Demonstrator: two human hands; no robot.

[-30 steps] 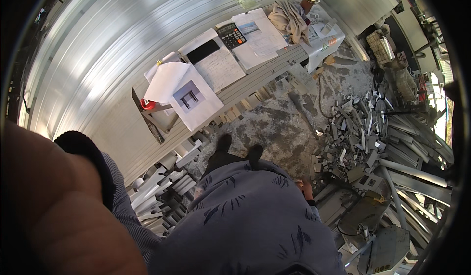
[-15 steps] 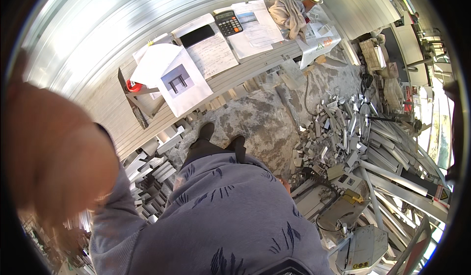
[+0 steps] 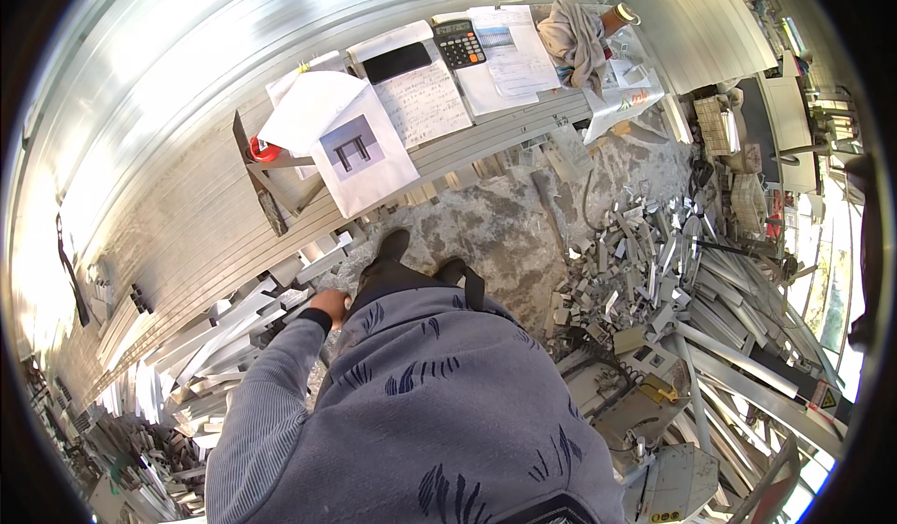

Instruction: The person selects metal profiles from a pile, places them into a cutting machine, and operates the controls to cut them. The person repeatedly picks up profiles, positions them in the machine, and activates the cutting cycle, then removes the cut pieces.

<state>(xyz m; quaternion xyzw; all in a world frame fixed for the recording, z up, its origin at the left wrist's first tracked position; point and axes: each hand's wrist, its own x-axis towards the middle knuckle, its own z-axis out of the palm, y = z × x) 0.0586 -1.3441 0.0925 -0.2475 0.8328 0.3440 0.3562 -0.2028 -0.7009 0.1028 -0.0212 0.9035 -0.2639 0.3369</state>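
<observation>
My left hand hangs low beside my left thigh, at the end of a grey sleeve. It appears small, and its fingers cannot be made out. Nearest to it are pale metal profile ends under the edge of the bench. My right hand is out of view, hidden by my body or outside the picture. On the bench lie a sheet with a printed picture, a handwritten page, a black phone and a calculator. A metal square rests left of the papers, by a red tape roll.
A bundled cloth and a brown bottle stand at the bench's right end. Metal offcuts and long profiles pile up on the right, near a machine. More profiles stack at left. Bare floor shows ahead of my feet.
My left hand, large and blurred at the left before, has dropped to beside my thigh. A sliver of skin at my right side no longer shows. The bench appears shifted slightly right.
</observation>
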